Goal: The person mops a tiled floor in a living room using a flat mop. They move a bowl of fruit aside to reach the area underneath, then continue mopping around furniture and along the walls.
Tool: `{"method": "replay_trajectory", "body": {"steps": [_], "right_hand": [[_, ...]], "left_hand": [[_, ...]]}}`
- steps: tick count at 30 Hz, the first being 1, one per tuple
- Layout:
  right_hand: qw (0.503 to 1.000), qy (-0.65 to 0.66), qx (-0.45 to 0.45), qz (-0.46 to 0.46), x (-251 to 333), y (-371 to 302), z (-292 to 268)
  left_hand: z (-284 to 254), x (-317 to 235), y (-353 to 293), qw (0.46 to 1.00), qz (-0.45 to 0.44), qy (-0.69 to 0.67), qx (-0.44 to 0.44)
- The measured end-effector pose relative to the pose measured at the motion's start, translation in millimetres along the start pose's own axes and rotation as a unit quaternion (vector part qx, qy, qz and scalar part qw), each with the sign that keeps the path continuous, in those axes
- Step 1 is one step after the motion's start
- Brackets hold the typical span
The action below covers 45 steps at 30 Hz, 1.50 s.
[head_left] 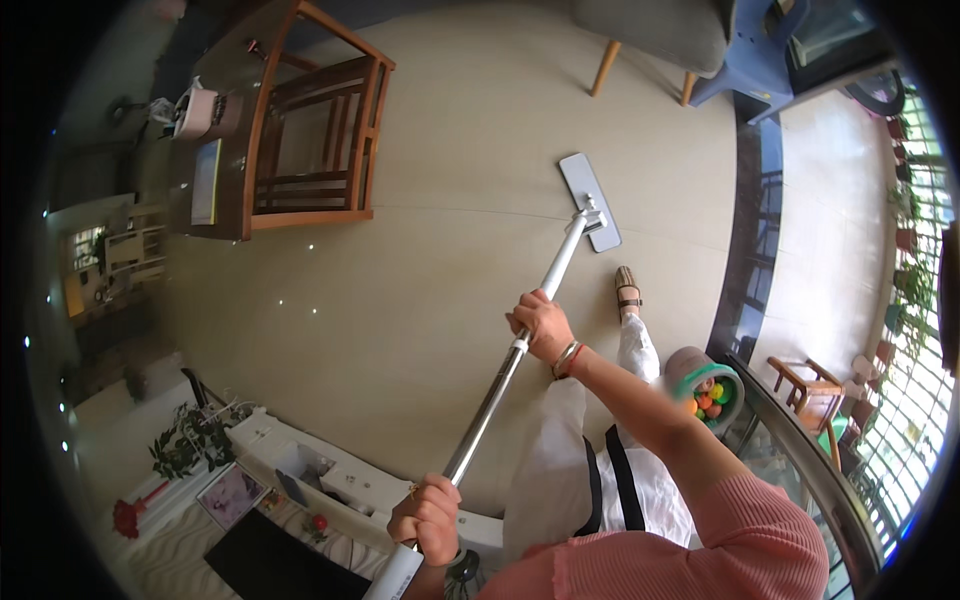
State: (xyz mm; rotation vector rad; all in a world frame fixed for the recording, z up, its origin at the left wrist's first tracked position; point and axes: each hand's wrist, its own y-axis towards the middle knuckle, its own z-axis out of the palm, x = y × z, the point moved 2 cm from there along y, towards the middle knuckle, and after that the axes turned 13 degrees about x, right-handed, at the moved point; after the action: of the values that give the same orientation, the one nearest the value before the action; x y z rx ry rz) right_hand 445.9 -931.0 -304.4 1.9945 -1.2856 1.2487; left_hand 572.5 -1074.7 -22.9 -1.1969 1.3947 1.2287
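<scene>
A flat mop with a long pole (487, 412) slants across the view from lower left to upper middle. Its grey rectangular head (580, 180) rests flat on the beige tiled floor, ahead of my sandalled foot (627, 286). My right hand (542, 325), with bangles on the wrist, is wrapped round the white upper stretch of the pole, just past the joint with the metal tube. Lower down, my left hand (426, 518) grips the pole near its thick white end. Both hands are closed.
A wooden chair (362, 140) stands at a dark table (225, 130) on the far left. Far right are a grey seat (660, 35) and a blue plastic stool (750, 60). A bucket of coloured balls (735, 385) sits right of my legs, beside a railing (800, 450). A white cabinet (350, 475) lies lower left.
</scene>
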Motion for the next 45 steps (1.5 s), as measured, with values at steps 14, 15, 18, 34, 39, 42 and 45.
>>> {"method": "replay_trajectory", "body": {"steps": [14, 15, 18, 34, 39, 42, 45], "right_hand": [[0.988, -0.017, -0.151, -0.022, -153.6, 289.0, -172.1], [0.991, -0.021, -0.134, -0.012, -165.6, 309.4, -185.2], [0.987, -0.046, -0.154, -0.023, -211.7, 360.0, -224.5], [0.969, -0.179, 0.004, -0.168, -224.4, 397.5, -208.5], [0.958, -0.198, 0.062, -0.195, -161.8, 306.4, -124.7], [0.96, -0.148, 0.094, -0.219, -105.5, 234.1, -66.6], [0.954, -0.144, 0.159, -0.211, -59.0, 156.5, -14.7]], "left_hand": [[92.3, 124.9, 312.8, 0.968, 0.184, 0.027, 0.165], [100.1, 133.0, 332.4, 0.97, 0.188, 0.03, 0.154], [124.0, 172.8, 388.9, 0.965, 0.212, 0.021, 0.155], [105.8, 218.4, 357.1, 0.985, 0.154, 0.072, -0.017], [71.6, 164.6, 234.6, 0.993, 0.048, 0.039, -0.099], [48.8, 118.7, 148.6, 0.985, -0.001, 0.047, -0.164], [30.8, 69.8, 68.9, 0.973, -0.068, 0.067, -0.212]]}}
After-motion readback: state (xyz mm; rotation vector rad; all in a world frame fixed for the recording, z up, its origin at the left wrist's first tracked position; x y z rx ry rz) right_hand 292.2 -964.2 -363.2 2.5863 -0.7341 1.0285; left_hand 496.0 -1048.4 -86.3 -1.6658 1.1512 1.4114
